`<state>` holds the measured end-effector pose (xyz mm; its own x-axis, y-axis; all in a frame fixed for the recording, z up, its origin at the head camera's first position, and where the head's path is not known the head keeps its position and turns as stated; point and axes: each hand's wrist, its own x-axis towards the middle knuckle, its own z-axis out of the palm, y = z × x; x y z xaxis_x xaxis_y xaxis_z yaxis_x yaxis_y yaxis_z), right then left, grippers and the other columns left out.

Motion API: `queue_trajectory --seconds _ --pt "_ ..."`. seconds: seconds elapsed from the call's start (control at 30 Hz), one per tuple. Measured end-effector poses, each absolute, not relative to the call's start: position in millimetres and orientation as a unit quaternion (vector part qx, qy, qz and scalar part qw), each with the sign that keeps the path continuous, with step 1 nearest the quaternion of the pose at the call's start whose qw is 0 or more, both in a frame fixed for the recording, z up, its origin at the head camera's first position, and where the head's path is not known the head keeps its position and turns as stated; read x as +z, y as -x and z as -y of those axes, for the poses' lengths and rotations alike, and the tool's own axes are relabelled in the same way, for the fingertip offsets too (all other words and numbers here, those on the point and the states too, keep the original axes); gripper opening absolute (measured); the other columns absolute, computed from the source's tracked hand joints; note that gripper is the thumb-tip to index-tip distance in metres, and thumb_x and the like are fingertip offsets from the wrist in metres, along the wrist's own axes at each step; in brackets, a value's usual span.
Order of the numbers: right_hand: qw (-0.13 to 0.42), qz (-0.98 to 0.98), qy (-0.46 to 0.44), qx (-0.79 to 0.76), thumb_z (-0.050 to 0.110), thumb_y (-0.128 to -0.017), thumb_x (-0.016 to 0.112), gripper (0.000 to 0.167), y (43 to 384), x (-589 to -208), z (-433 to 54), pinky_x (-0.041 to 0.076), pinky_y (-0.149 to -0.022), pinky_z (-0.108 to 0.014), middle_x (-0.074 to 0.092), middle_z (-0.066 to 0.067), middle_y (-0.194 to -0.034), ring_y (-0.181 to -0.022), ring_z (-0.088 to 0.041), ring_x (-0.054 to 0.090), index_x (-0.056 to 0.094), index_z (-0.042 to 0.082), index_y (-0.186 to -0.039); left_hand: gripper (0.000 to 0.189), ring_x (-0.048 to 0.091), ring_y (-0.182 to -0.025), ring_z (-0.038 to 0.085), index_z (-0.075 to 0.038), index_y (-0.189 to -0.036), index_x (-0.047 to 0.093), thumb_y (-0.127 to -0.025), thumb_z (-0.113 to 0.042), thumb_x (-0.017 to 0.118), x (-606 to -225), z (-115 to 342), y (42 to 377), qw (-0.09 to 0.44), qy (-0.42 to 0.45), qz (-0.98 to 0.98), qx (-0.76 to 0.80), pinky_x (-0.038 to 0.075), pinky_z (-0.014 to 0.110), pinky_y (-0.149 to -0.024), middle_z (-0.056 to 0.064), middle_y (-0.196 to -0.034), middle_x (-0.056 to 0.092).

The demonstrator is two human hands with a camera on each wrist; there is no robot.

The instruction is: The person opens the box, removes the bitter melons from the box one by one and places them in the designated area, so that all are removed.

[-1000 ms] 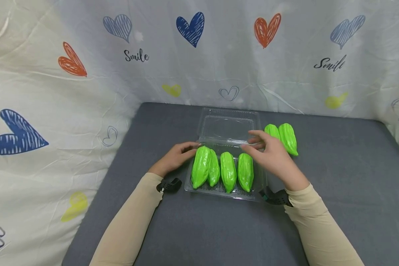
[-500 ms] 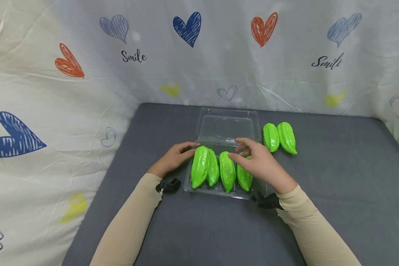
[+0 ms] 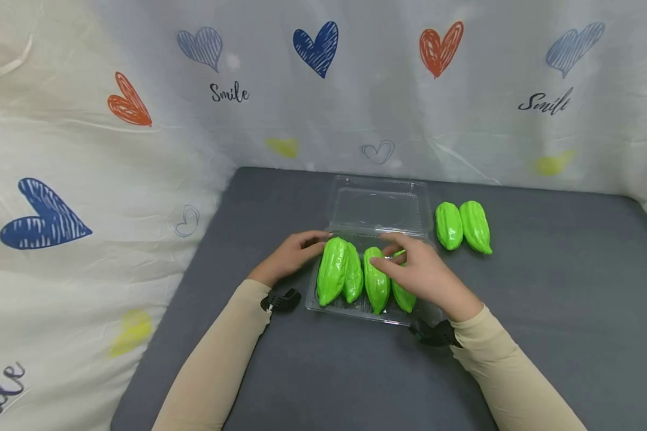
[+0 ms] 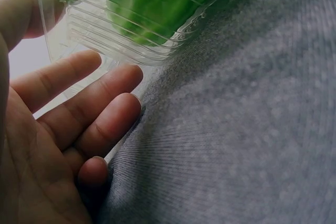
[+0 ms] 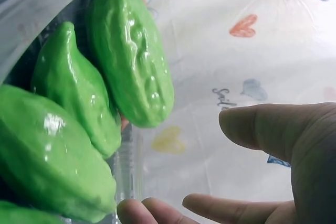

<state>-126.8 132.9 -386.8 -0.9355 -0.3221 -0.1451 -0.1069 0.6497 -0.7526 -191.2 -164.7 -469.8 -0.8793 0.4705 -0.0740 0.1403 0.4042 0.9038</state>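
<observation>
In the head view, a clear plastic clamshell box (image 3: 350,316) lies with its lid (image 3: 377,208) folded back. Its base holds several glossy green ridged fruits with pointed ends, such as the large leftmost fruit (image 3: 331,272). My left hand (image 3: 288,257) rests at the box's left side, fingers relaxed. The left wrist view has its fingertips (image 4: 134,77) right at the wall's corner. Over the right part of the box is my right hand (image 3: 423,272), covering part of the rightmost fruit (image 3: 404,299). Its thumb (image 5: 252,124) and fingers are spread apart, with nothing between them.
Two more green fruits, a shorter one (image 3: 449,226) and a longer one (image 3: 475,227), lie side by side on the grey tabletop (image 3: 561,287), right of the lid. A white curtain (image 3: 280,108) printed with hearts hangs behind and at the left.
My right hand has moved left and slightly down from beside the loose pair to above the box, uncovering that pair. The left hand stays at the box's side. The head view has shifted slightly.
</observation>
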Motion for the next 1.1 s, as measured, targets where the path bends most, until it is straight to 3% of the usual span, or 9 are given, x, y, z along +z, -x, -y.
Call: queue_trajectory --seconds 0.8,1.1 --pt "0.17 -0.885 0.132 -0.412 0.046 -0.103 0.066 0.072 136 -387 -104 0.06 -0.088 -0.048 0.067 -0.017 -0.133 -0.115 -0.033 0.07 0.045 0.005 -0.158 0.045 0.048 -0.146 0.031 -0.011 -0.151 0.059 -0.112 -0.033 0.055 -468 161 190 0.176 -0.181 -0.815 0.522 0.042 0.051 -0.118 0.01 -0.156 0.055" --pt "0.172 -0.883 0.147 -0.41 0.045 -0.102 0.069 0.07 135 -389 -90 0.061 -0.083 -0.043 0.069 -0.016 -0.13 -0.107 -0.03 0.073 0.048 0.005 -0.156 0.046 0.051 -0.144 0.03 -0.012 -0.152 0.058 -0.112 -0.034 0.055 -468 162 190 0.181 -0.183 -0.812 0.524 0.043 0.052 -0.117 0.01 -0.155 0.056"
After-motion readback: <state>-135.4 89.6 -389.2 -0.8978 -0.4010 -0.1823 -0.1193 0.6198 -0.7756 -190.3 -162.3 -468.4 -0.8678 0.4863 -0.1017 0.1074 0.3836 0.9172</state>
